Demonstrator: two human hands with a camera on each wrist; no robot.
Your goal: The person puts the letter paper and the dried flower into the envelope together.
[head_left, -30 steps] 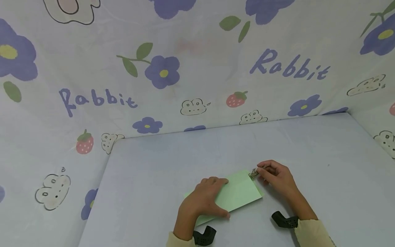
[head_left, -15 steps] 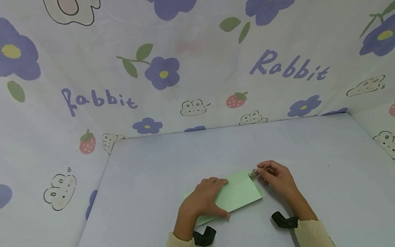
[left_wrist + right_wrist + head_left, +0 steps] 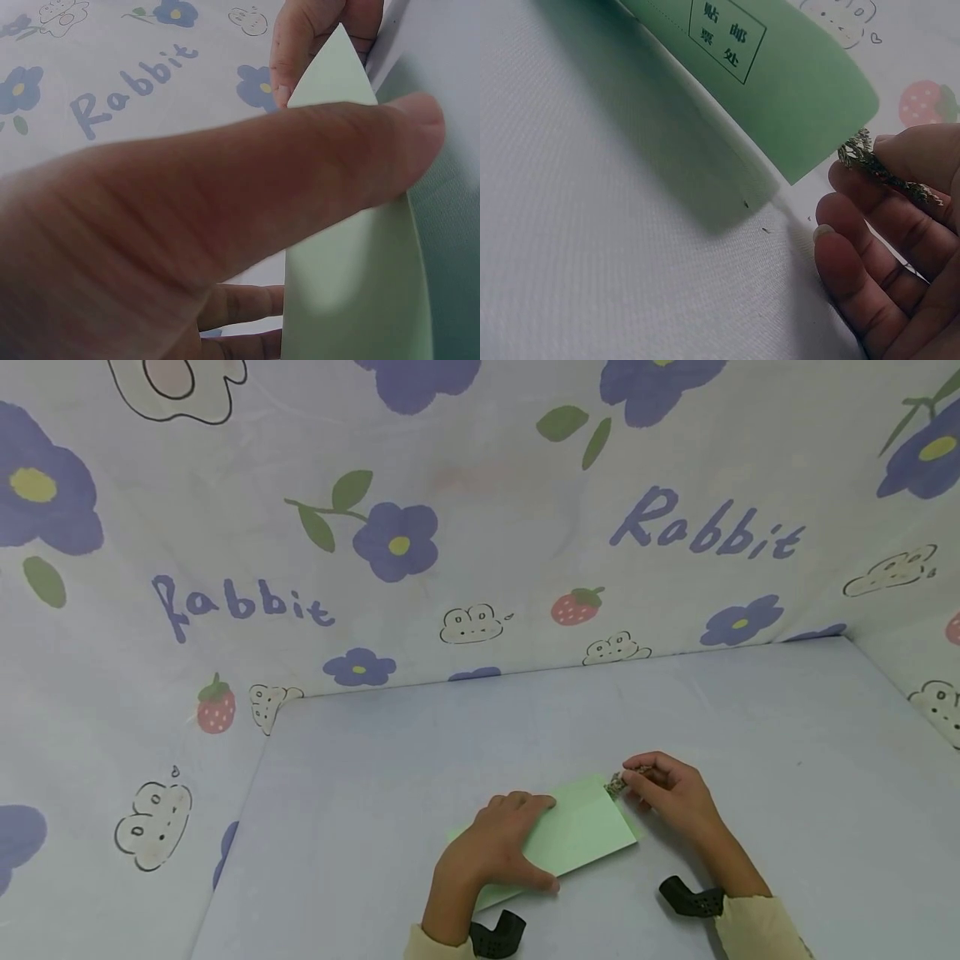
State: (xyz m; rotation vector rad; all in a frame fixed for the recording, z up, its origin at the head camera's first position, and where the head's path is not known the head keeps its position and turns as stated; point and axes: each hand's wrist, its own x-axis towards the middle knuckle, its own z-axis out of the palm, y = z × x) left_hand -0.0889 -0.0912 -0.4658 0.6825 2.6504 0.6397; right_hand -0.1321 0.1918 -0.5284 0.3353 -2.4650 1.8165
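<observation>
The table carries a plain pale lavender covering with a fine woven texture. A printed cloth backdrop stands behind it and continues along both sides. Its pattern comprises purple flowers with yellow centres and green leaves, red strawberries, outlined rabbit heads, and the word "Rabbit" in purple script, repeated at left. A few tiny dark specks lie on the table covering.
</observation>
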